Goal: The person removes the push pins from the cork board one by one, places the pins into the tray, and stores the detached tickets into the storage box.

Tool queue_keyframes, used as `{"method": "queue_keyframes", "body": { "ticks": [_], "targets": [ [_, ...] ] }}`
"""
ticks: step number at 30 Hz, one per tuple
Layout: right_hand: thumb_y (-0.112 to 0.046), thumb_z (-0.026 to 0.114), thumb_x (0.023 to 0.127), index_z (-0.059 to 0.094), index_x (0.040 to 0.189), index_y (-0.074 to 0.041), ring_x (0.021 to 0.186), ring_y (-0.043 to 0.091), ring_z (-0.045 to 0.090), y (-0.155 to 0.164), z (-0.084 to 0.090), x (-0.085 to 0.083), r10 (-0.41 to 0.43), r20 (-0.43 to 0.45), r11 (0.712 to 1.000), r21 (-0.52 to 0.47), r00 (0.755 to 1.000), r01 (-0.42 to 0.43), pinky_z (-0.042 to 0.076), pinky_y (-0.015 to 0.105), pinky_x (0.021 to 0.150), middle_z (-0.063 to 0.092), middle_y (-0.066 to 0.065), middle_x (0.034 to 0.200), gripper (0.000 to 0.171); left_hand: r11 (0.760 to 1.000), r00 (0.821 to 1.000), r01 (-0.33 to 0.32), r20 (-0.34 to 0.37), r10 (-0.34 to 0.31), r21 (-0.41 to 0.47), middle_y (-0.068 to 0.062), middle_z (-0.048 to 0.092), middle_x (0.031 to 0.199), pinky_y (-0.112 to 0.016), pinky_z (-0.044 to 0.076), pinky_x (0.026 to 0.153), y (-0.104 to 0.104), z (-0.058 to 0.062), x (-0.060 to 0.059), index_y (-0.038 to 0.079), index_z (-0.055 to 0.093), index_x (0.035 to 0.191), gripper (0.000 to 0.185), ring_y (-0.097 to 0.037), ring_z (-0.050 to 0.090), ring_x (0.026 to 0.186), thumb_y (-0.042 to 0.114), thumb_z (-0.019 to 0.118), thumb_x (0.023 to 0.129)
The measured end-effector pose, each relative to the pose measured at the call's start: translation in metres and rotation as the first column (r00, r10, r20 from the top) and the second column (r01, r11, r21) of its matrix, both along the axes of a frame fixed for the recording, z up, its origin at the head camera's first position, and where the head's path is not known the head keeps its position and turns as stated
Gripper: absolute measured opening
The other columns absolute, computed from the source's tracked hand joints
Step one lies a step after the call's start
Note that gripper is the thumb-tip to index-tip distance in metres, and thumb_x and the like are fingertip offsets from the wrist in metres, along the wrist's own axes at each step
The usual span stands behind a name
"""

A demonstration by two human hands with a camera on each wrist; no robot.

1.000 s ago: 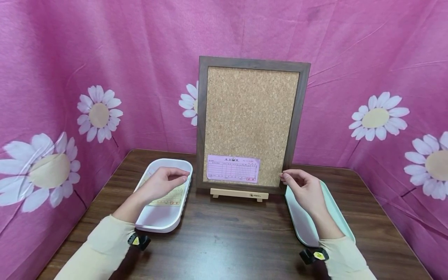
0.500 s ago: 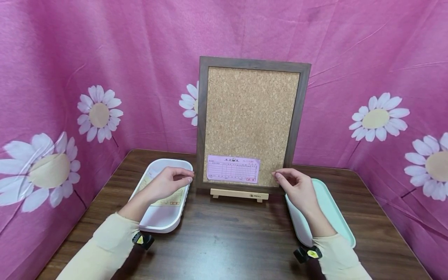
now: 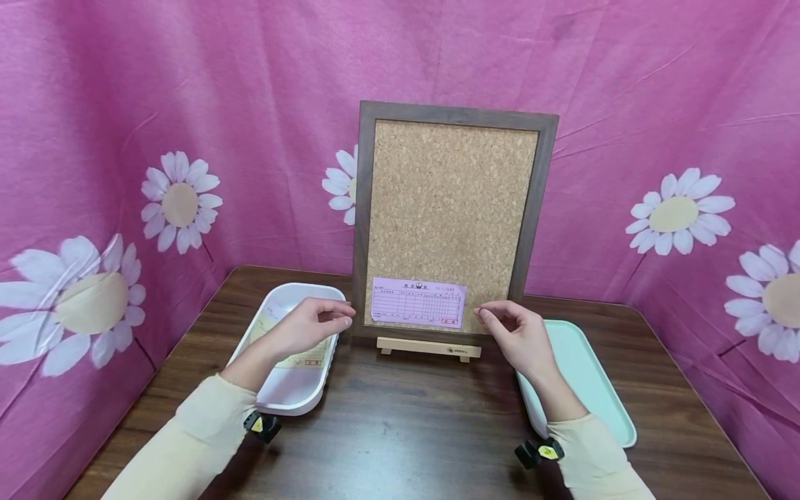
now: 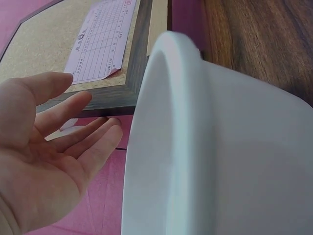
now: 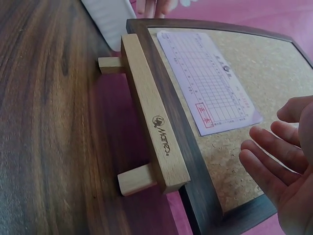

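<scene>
A purple printed form slip (image 3: 417, 302) lies flat on the lower left of a framed cork board (image 3: 453, 187). A small round pin (image 3: 419, 285) shows at the slip's top edge, and one lower corner lifts slightly in the left wrist view. My right hand (image 3: 517, 337) is just right of the slip, in front of the cork, with fingers loosely bent and nothing between them in the right wrist view. Beside the frame's lower left edge, my left hand (image 3: 309, 326) reaches over a white tray (image 3: 294, 401). Its fingers are relaxed and spread, and it holds nothing.
The board leans on a wooden easel (image 3: 428, 346) on a dark wood table (image 3: 400, 430). A yellow form slip (image 3: 309, 356) lies in the white tray. A pale green tray (image 3: 596, 382) stands at the right. Behind everything hangs a pink flowered cloth (image 3: 262, 139).
My right hand has moved left, from the board's right edge towards the purple slip. My left hand has shifted slightly right, to the frame's left edge. The slip stays in place.
</scene>
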State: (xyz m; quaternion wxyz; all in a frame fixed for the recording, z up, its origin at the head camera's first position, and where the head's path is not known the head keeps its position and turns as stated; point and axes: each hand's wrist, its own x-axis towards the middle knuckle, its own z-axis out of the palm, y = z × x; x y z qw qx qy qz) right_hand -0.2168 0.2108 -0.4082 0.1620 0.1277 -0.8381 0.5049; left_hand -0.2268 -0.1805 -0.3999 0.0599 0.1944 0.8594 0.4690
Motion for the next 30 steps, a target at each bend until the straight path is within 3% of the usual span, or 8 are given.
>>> {"method": "queue_keyframes", "body": {
  "ticks": [8,15,30],
  "targets": [
    [-0.006,0.072,0.103,0.079,0.111,0.003,0.082,-0.005,0.070,-0.008,0.000,-0.001,0.004,0.001,1.000,0.014,1.000,-0.004,0.056,0.013,0.072,0.081,0.023,0.104,0.014,0.999,1.000,0.027,0.006,-0.027,-0.023,-0.026,0.070,0.139,-0.050,0.057,0.108,0.003,-0.001,-0.004,-0.003,0.075,0.129,0.031,-0.037,0.069,0.127,0.016,0.067,0.105],
    [-0.008,0.073,0.102,0.080,0.110,0.000,0.081,-0.004,0.068,-0.012,-0.001,-0.001,0.000,0.009,1.000,0.021,1.000,0.000,0.054,0.013,0.071,0.082,0.019,0.104,0.013,0.999,0.999,0.048,0.017,-0.048,-0.025,-0.032,0.059,0.151,-0.063,0.039,0.123,0.009,0.001,-0.005,-0.003,0.075,0.130,0.033,-0.053,0.041,0.153,0.017,0.067,0.105],
    [-0.013,0.074,0.102,0.081,0.111,-0.002,0.078,-0.003,0.065,-0.027,-0.002,-0.006,-0.004,0.015,1.000,0.029,1.000,0.003,0.052,0.014,0.071,0.082,0.017,0.100,0.015,0.997,0.995,0.057,0.080,-0.054,-0.043,-0.034,0.049,0.160,-0.064,0.028,0.129,0.015,0.001,-0.007,-0.001,0.073,0.134,0.036,-0.053,0.028,0.160,0.021,0.063,0.108]
  ]
}}
